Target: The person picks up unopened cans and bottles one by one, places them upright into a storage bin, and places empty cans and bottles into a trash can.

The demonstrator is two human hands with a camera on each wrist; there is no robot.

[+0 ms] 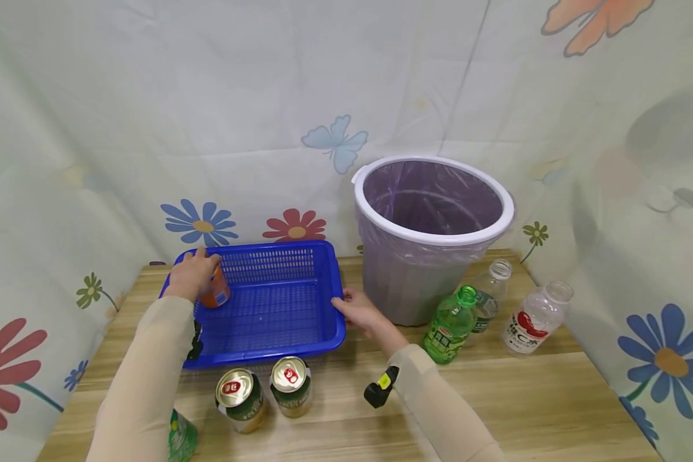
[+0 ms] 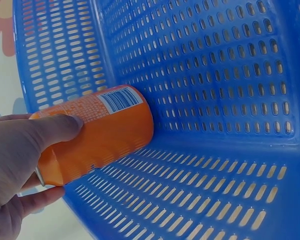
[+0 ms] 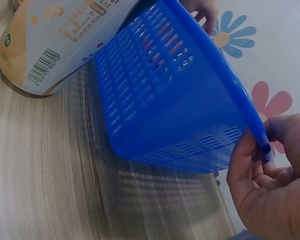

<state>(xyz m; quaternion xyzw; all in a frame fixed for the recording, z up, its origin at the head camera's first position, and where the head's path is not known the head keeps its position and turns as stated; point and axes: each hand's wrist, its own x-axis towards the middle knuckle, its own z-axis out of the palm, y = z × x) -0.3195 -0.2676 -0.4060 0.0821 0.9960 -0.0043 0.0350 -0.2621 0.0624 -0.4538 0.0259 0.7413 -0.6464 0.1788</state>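
Note:
A blue perforated plastic basket (image 1: 260, 355) is on the wooden table. My left hand (image 1: 192, 274) reaches over its left end and grips an orange drink can (image 2: 107, 127) by its upper part. The can stands against the basket's inside corner, its barcode showing in the left wrist view. At the basket's opposite end, my right hand (image 3: 270, 175) pinches the rim between thumb and fingers. Just outside the front wall stand two green-and-gold cans (image 1: 241, 399), one close beside the other. The left hand's fingers behind the orange can are partly hidden.
A grey bin (image 1: 395, 282) with a purple liner stands right of the basket. Beside it are a green bottle (image 1: 452, 326), a clear bottle (image 1: 491, 292) and a red-labelled bottle (image 1: 536, 319). A green can (image 1: 181, 438) is partly hidden by the left sleeve. A patterned curtain hangs behind.

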